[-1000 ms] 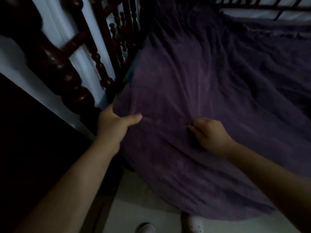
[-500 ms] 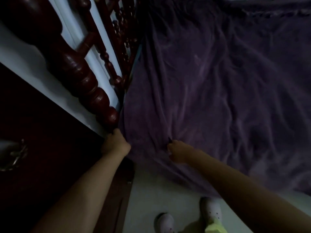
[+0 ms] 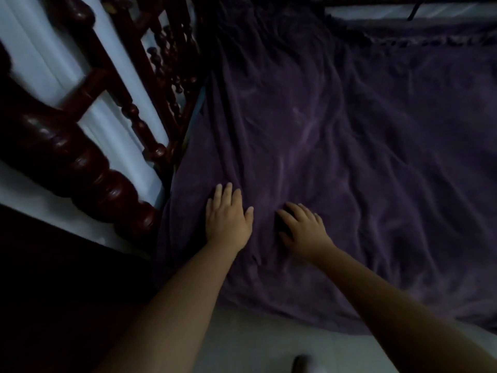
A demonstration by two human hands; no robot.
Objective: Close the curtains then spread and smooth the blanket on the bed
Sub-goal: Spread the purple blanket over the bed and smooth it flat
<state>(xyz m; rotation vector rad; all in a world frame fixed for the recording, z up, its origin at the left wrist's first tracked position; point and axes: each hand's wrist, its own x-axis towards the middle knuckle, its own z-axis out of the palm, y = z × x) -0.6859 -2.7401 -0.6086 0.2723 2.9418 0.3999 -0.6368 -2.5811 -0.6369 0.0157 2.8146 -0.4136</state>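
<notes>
A dark purple blanket (image 3: 336, 146) covers the bed and hangs over its near edge toward the floor; it is wrinkled in long folds. My left hand (image 3: 227, 218) lies flat on the blanket near the bed's left corner, fingers spread and pointing away from me. My right hand (image 3: 302, 228) rests palm down on the blanket just to its right, fingers apart. Neither hand holds fabric. The room is dim. No curtains are in view.
A dark red turned-wood bed frame (image 3: 80, 162) with spindles runs along the left, against a pale wall (image 3: 35, 49). A dark piece of furniture (image 3: 53, 292) fills the lower left. Pale floor (image 3: 255, 343) lies below, with a shoe tip (image 3: 305, 363).
Both hands gripped the blanket's edge at the bed's corner and pulled it down; now they have let go and lie flat on top of the blanket, further up the bed.
</notes>
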